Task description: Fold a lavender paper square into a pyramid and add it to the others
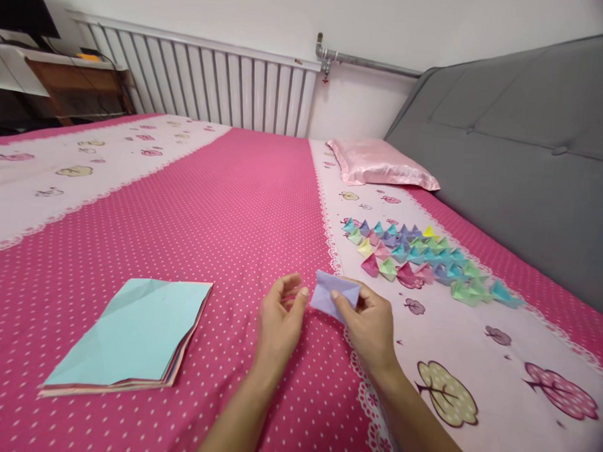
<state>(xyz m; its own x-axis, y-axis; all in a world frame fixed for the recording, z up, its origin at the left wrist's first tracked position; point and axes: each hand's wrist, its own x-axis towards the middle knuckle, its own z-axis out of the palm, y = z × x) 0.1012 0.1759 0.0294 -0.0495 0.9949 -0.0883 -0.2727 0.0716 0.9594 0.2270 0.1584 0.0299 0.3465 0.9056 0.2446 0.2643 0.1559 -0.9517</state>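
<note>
My right hand (374, 326) pinches a small folded piece of lavender paper (332, 293), thumb on its face and the fingers behind it. Just left of the paper is my left hand (282, 312), its fingers curved and parted from the thumb, with nothing held and a small gap to the paper. Beyond the right hand, several rows of small folded paper boats (415, 254) in blue, green, pink, purple and yellow stand on the bedspread. To the left lies a stack of square paper (131, 332) with a light blue sheet on top.
A pink polka-dot bedspread (252, 204) with pale printed bands covers the bed. At the back right lies a pink pillow (379, 164) by the grey headboard (525, 129). A white radiator (212, 82) lines the wall, with a desk (78, 83) at the far left.
</note>
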